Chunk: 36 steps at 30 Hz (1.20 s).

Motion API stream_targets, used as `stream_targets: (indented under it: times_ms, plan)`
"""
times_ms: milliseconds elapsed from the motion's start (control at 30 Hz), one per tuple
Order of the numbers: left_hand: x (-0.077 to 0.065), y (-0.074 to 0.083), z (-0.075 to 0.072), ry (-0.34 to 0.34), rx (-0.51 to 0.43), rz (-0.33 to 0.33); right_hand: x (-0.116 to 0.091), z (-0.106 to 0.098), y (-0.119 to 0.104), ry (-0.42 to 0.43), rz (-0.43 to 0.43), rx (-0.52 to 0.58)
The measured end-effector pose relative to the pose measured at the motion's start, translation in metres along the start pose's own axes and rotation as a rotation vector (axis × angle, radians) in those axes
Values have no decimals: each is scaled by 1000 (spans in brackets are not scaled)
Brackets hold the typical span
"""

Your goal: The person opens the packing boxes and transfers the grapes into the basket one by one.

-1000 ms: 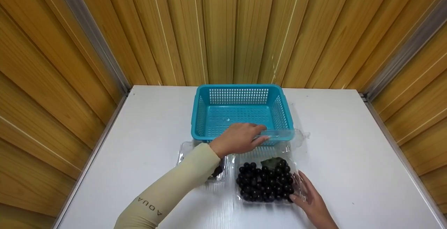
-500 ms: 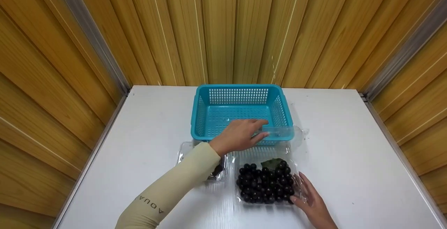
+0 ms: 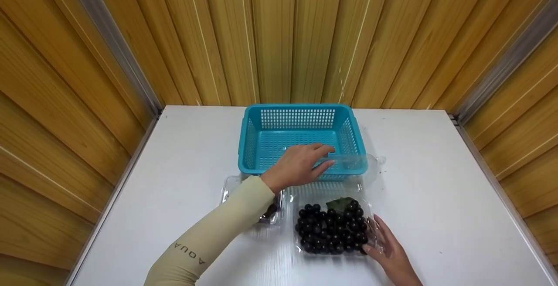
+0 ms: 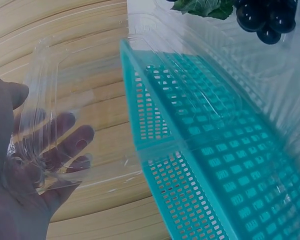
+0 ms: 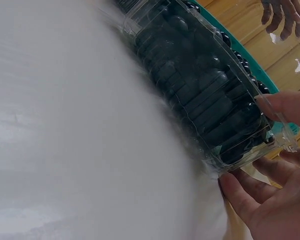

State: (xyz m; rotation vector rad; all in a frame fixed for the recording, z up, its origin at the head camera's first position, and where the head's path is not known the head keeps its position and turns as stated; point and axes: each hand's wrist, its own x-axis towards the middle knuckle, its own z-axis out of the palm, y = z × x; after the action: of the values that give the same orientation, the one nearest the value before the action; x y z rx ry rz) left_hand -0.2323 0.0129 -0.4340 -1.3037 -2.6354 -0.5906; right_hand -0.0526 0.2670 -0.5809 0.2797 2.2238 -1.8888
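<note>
A clear plastic clamshell box (image 3: 301, 199) holds a bunch of dark grapes (image 3: 331, 229) and a green leaf (image 3: 339, 204). Its transparent lid (image 4: 70, 110) stands raised over the front of the turquoise basket (image 3: 244, 146). My left hand (image 3: 298, 164) has the lid's far edge between thumb and fingers; in the left wrist view the fingers show through the plastic. At the box's right end, my right hand (image 5: 275, 185) grips the corner, thumb at the rim and fingers lower down.
Left of the grape box lies another clear container (image 3: 231, 185) with dark contents, partly hidden by my left sleeve (image 3: 218, 233). The basket stands behind both, near the wood-patterned back wall (image 3: 296, 37). White tabletop (image 3: 436, 199) stretches to either side.
My left hand has moved slightly away from me, and the lid has tilted back with it. Its thumb and index finger are a little farther apart. The right hand stays at the box.
</note>
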Motion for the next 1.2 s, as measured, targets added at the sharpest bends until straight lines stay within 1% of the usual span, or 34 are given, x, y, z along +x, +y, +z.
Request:
stream_targets:
  times_ms: [167, 400, 600, 733, 833, 1033, 1200]
  plan:
    - [0, -2, 0, 24, 10, 23, 0, 0, -1, -12, -3, 6]
    - [1, -2, -1, 27, 19, 2, 0, 2, -2, -11, 32, 19]
    - [2, -1, -1, 45, 36, 5, -1, 2, -4, -1, 61, 7]
    - [2, -1, 0, 42, 48, 3, -2, 1, -4, 1, 91, 15]
    - [2, -1, 1, 42, 54, 7, -2, 0, -3, 5, 94, 20]
    - [3, -1, 1, 42, 78, 4, -3, -1, -1, 1, 75, 17]
    - [3, -2, 0, 39, 99, 4, -2, 0, -1, -5, 90, 23]
